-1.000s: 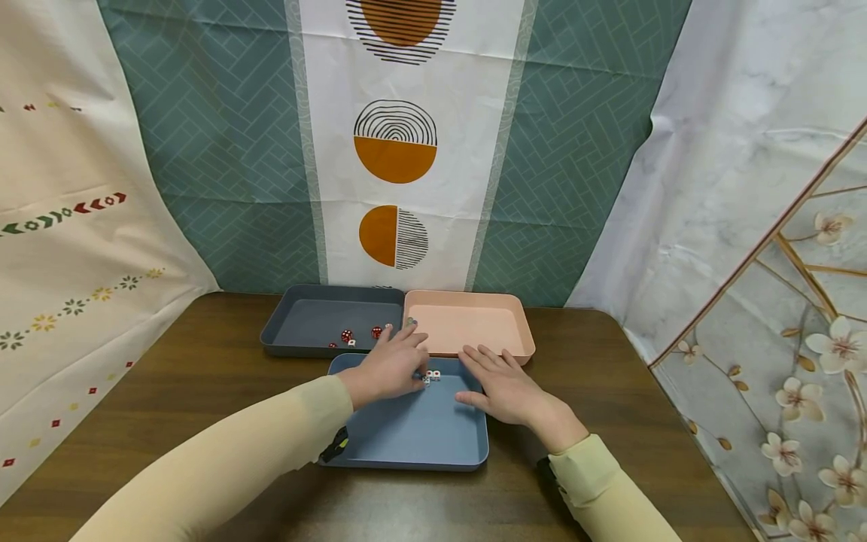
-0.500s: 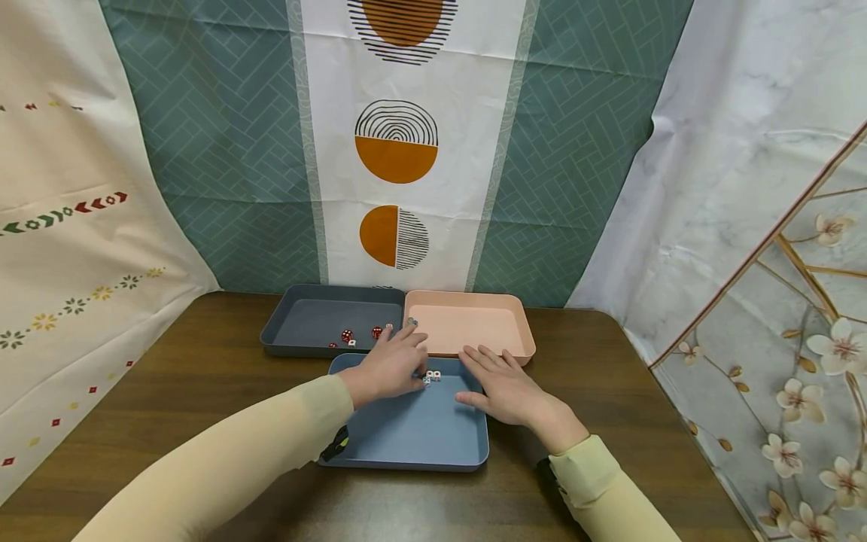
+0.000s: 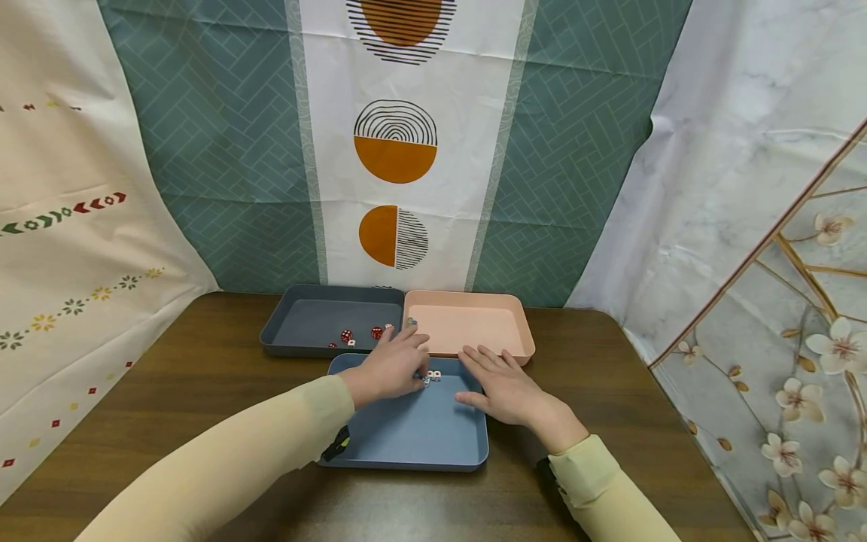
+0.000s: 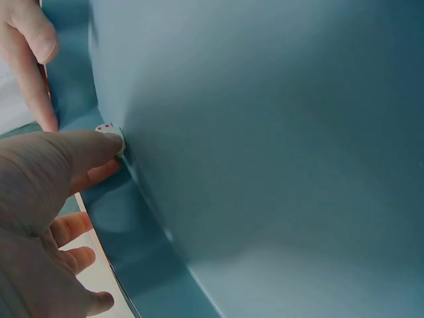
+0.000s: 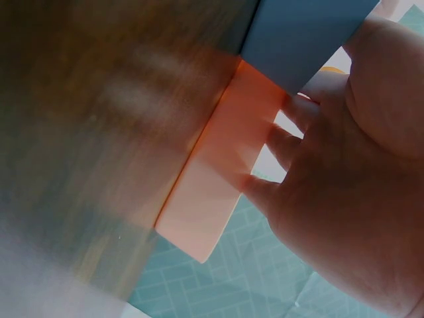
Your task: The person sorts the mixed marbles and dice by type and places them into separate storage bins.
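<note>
Inside the blue tray, my left hand reaches to the far wall. Its thumb and index finger pinch a small white die with red dots, seen low against that wall in the left wrist view. A few more white dice lie grouped just right of these fingertips. The other left fingers extend over the tray's far rim. My right hand lies spread, palm down, at the blue tray's far right corner, its fingertips at the near wall of the peach tray. It holds nothing.
Behind the blue tray stands a dark grey tray on the left, with red dice and small white ones. The peach tray adjoins it on the right, with small dice in its left corner. A brown wooden table carries all three; fabric hangs behind.
</note>
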The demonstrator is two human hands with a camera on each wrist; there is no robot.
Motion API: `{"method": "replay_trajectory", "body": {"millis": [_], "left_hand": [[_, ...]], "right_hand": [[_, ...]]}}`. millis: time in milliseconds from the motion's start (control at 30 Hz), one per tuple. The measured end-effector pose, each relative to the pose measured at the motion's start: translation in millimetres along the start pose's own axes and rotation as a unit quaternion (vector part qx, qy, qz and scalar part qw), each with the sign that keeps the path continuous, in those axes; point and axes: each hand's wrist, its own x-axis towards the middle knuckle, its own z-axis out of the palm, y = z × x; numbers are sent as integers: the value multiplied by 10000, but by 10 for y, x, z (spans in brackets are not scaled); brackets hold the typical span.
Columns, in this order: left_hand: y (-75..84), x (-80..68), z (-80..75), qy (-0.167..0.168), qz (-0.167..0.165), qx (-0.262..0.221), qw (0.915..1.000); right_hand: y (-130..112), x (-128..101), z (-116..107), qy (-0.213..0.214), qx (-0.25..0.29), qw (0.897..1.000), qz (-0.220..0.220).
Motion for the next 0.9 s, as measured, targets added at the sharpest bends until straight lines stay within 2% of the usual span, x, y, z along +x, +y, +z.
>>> {"method": "replay_trajectory", "body": {"millis": [400,900], "left_hand": [[-2,-7,-1,-18,97,17,9999],[-33,-4,-92,41,-16,-127,9999]], "right_hand": [[-6,9,4,8,-22,10000,-10],[8,9,5,37,38,10000,0]]}}
